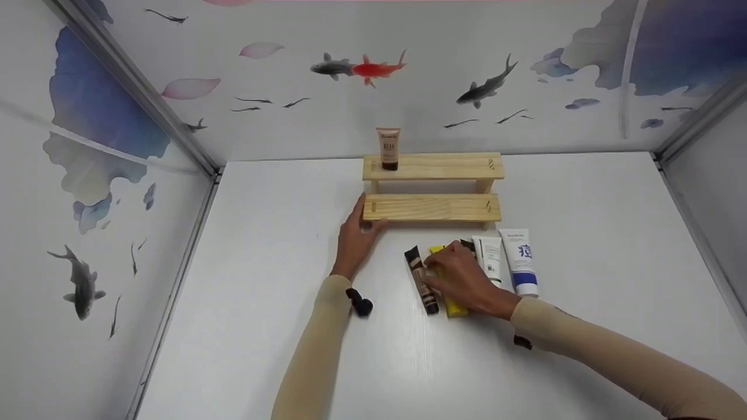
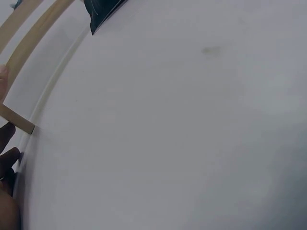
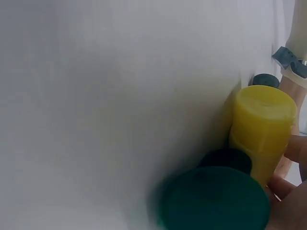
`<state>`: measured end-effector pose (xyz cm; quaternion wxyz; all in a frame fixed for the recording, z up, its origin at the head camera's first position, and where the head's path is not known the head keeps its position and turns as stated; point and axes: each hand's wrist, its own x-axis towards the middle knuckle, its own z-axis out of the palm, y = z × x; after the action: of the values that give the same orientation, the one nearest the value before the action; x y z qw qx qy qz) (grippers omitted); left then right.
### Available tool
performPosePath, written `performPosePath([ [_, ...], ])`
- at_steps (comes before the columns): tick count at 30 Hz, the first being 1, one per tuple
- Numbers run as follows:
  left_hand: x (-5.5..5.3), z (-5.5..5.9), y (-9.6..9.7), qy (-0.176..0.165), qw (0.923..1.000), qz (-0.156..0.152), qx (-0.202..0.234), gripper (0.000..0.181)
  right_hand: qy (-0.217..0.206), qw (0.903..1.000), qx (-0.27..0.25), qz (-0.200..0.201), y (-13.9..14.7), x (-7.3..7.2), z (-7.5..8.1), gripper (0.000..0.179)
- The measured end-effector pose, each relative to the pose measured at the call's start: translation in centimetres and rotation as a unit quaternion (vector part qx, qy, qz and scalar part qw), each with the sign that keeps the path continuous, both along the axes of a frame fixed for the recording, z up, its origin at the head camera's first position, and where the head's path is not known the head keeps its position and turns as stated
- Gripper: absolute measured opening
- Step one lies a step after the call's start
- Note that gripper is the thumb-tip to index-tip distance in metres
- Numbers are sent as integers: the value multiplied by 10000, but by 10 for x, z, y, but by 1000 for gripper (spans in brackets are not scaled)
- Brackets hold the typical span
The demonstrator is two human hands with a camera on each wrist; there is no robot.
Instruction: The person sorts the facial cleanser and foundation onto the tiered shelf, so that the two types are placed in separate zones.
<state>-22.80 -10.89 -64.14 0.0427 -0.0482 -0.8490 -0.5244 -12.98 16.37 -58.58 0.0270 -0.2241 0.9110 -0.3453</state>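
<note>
My left hand [image 1: 355, 245] grips the left end of the lower step of a two-step wooden rack [image 1: 432, 208]; part of that hand also shows at the left edge of the left wrist view. My right hand [image 1: 464, 279] holds a yellow squeeze tube [image 1: 457, 309] from above, fingers along its side. Its yellow cap [image 3: 266, 108] faces the right wrist camera. Just left of it lies a brown tube with black ends [image 1: 421, 280]. A dark-ended tube [image 1: 467, 245] is mostly hidden by the hand.
Right of my hand lie a white tube [image 1: 489, 256] and a white-and-blue tube [image 1: 518, 262]. A small pink tube with a dark cap [image 1: 389, 149] stands on the rack's upper step at left. Printed walls [image 1: 420, 111] border the white table [image 1: 262, 233].
</note>
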Motion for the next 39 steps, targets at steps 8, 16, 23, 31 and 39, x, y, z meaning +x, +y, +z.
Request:
performPosePath([
  [8,1,2,0,-69,10000,12,4,97,69,9984,567,-41,-17,0,6,31],
  [16,1,2,-4,70,9999,19,-70,95,470,9941,972,-34,-38,2,4,23],
  [23,1,2,-1,82,10000,-2,-52,93,613,9931,1002,9,-44,4,1,16],
  [31,0,3,-1,5,10000,-50,73,94,-154,9991,342,-177,-31,-4,9,20],
  [39,0,0,0,9,10000,2,62,95,-494,9971,-495,-307,-18,-10,19,21],
])
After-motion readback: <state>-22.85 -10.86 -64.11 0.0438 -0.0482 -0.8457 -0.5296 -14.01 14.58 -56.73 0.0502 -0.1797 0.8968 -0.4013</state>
